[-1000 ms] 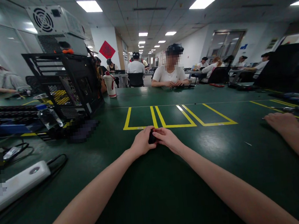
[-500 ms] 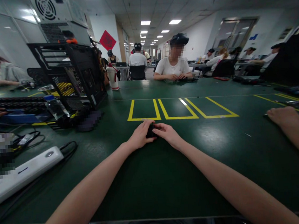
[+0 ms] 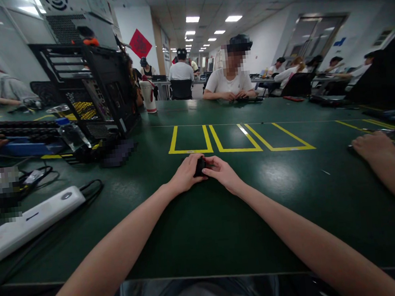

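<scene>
Where the two hands meet at the centre of the frame, a small black object (image 3: 200, 167) lies between them, just below the yellow tape (image 3: 191, 151) on the table (image 3: 205, 226). The left hand (image 3: 183, 176) holds it, fingers and thumb curved around its left side. The right hand (image 3: 223, 173) has its fingertips at the right side; grip or mere touch, cannot tell. The long axis is hidden; the left palm is nearer.

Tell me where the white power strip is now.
In the head view, the white power strip lies on the green table at the left, nearer the camera than the clear bottle with the blue cap.
</scene>
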A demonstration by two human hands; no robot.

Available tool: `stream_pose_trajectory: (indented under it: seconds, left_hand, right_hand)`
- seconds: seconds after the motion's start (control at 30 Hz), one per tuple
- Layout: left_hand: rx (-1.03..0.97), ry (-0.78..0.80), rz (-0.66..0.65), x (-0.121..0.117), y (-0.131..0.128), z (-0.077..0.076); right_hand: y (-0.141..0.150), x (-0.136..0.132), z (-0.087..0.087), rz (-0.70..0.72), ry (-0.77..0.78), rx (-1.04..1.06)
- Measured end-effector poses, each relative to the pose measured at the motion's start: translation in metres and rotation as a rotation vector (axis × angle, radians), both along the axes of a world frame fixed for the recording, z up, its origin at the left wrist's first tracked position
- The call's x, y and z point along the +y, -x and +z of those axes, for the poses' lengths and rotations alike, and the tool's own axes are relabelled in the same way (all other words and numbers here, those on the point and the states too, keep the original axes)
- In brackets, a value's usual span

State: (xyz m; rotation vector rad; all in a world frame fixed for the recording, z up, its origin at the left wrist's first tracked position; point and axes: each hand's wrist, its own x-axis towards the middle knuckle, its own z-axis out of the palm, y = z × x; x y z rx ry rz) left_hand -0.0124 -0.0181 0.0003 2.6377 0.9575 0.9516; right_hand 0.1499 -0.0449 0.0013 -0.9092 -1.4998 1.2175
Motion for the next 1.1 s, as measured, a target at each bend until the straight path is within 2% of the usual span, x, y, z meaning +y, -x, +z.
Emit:
stream_pose_trajectory:
  seconds: [0.13,0.23,0.37,0.57,0.7,0.93,1.1]
  left_hand:
    - [-0.002,-0.024,-0.01,-0.0008,0.001,0.0001]
    - [-0.001,-0.035,-0.011,-0.0012,0.0007,-0.0002]
    - [-0.001,-0.039,0.008,-0.0018,-0.0002,-0.0003]
    - [0.02,-0.041,0.023,-0.0043,0.0003,0.0013]
    - [0.01,-0.062,0.02,-0.0042,-0.0001,0.0006]
    - [0.024,-0.057,0.026,-0.0065,-0.0007,0.0026]
    - [0.033,-0.062,0.036,-0.0062,-0.0002,0.0011]
  right_hand:
    - [0.001,0.0015,-0.0022,-0.045,0.022,-0.005]
    - [0.0019,0.0049,-0.0036,-0.074,-0.017,-0.012]
    - [0.0007,0.0069,-0.0041,-0.058,-0.07,-0.05]
    - [-0.0028,0.006,-0.0038,0.026,-0.068,-0.084]
    - [-0.0014,0.0072,-0.004,-0.035,-0.075,-0.085]
    - [-0.0022,0.0092,-0.0049,-0.067,0.026,-0.097]
    - [-0.004,0.0093,-0.0033,0.021,0.009,-0.083]
